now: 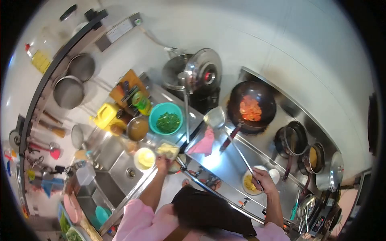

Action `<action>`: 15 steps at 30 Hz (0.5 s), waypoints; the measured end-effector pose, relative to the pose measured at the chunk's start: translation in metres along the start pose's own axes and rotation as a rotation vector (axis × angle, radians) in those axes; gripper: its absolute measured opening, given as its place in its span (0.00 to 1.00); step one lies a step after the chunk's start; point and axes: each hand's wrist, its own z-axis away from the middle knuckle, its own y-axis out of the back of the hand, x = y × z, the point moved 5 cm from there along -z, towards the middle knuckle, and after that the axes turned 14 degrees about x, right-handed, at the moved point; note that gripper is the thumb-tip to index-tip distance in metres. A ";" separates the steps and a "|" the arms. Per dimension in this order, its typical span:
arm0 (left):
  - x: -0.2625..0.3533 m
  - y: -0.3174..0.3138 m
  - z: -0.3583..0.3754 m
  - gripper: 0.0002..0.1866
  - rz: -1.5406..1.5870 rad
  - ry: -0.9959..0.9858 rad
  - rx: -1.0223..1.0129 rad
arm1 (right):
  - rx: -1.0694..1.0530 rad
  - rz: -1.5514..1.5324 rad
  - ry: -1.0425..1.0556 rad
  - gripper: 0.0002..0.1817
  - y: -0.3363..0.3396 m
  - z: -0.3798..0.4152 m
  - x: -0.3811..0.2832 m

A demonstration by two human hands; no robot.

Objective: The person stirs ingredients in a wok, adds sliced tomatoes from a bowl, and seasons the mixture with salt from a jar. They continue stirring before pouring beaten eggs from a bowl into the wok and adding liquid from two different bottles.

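My right hand (263, 180) is closed round the long handle of a wok spatula (216, 117). Its broad metal head is beside the wok and carries a little pale yellow stuff. Orange-red chopped pieces, which look like tomato (250, 109), lie in the dark wok (261, 90). Below my right hand stands a bowl of yellow pieces like scrambled egg (250, 184). My left hand (162, 164) grips the near edge of a small clear container (168, 150) with pale yellow contents. Left of it is a white bowl (144, 158) with something yellow inside.
A turquoise bowl of chopped greens (168, 123) stands on the counter beside a brown-filled bowl (138, 128). A pink cloth (203, 143) lies on the stove's edge. Two small pans (290, 138) sit right of the wok. A lidded pot (177, 72) is behind, the sink (120, 166) left.
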 end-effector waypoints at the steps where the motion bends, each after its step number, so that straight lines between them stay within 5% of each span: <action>1: 0.001 -0.004 -0.003 0.10 0.012 -0.008 -0.002 | 0.102 -0.005 0.074 0.24 0.012 -0.002 -0.004; 3: 0.001 -0.008 -0.011 0.12 -0.023 0.046 0.028 | 0.276 0.146 0.224 0.23 0.033 -0.002 -0.024; 6: -0.003 -0.011 -0.007 0.14 -0.099 0.114 0.032 | 0.698 0.596 0.888 0.22 0.049 -0.020 -0.047; 7: -0.002 -0.009 -0.005 0.15 -0.131 0.134 0.033 | 0.810 0.652 0.716 0.22 0.052 -0.026 -0.048; 10: 0.006 -0.004 0.007 0.15 -0.203 0.072 -0.065 | 0.939 0.965 0.676 0.21 0.054 -0.057 -0.052; 15: 0.086 0.018 0.018 0.07 -0.162 -0.356 -0.048 | 1.039 1.080 0.637 0.23 0.050 -0.075 -0.052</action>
